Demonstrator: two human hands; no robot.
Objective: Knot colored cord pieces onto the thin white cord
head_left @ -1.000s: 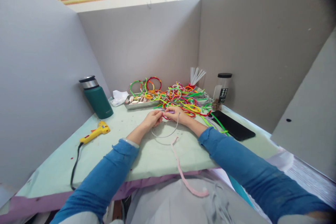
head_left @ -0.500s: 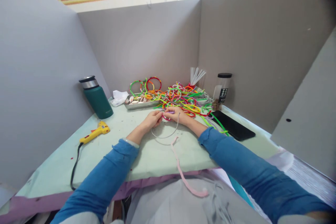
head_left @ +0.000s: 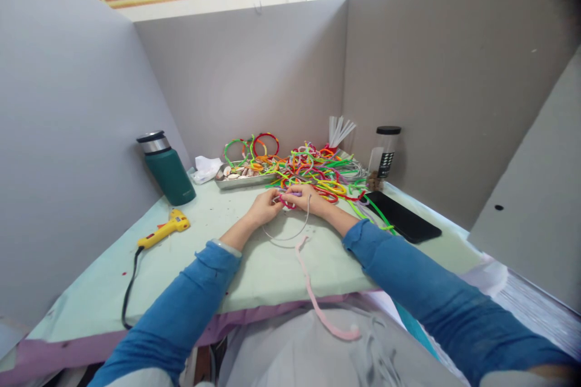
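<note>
My left hand (head_left: 265, 207) and my right hand (head_left: 306, 198) meet over the middle of the table, fingers pinched. Between them is a small bent piece of magenta cord (head_left: 287, 204), and a purple length (head_left: 296, 194) shows at my right fingers. Both hands are closed on this cord work; how its strands cross is too small to make out. A thin grey cord (head_left: 281, 239) hangs in a loop below the hands. Nearer to me, a pale pink fuzzy strip (head_left: 311, 290) runs from the tabletop over the edge onto my lap.
Behind the hands lie a heap of coloured cords (head_left: 313, 163) and a metal tray (head_left: 245, 181) of shells. A yellow glue gun (head_left: 166, 231) and green bottle (head_left: 169, 172) stand left. At right are a black phone (head_left: 403, 217) and clear jar (head_left: 385, 154). Grey partitions (head_left: 245, 72) enclose the table.
My left hand has turned a little and its fingers have shifted slightly right, closer to the magenta cord. My right hand stays almost where it was.
</note>
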